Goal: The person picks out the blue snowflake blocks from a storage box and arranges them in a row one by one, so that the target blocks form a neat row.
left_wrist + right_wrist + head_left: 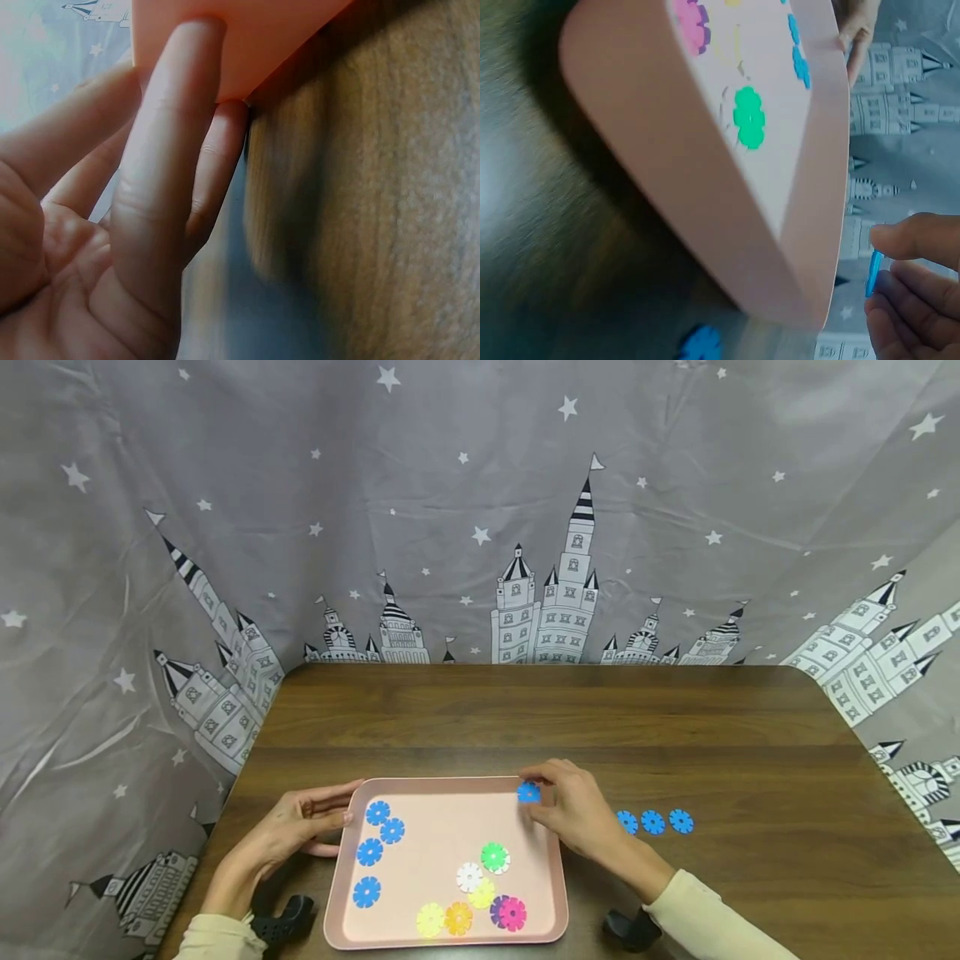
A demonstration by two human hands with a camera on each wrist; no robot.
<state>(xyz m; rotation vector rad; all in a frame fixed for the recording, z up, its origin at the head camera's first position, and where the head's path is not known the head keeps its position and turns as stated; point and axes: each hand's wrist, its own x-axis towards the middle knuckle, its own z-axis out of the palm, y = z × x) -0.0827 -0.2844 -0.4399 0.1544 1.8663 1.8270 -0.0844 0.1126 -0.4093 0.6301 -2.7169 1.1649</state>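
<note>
Right hand (577,814) pinches small blue plastic snowflake disc (528,792) by its edges over the pink plastic tray's (450,781) upper right corner; light, stiff, likely slippery. Left hand (300,827), fingers straight, steadies the tray's left rim

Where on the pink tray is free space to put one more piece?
The tray is bare in its middle and far part, between the four blue pieces at left and the right hand. The near right corner, with the mixed-colour pieces, is crowded.
</note>
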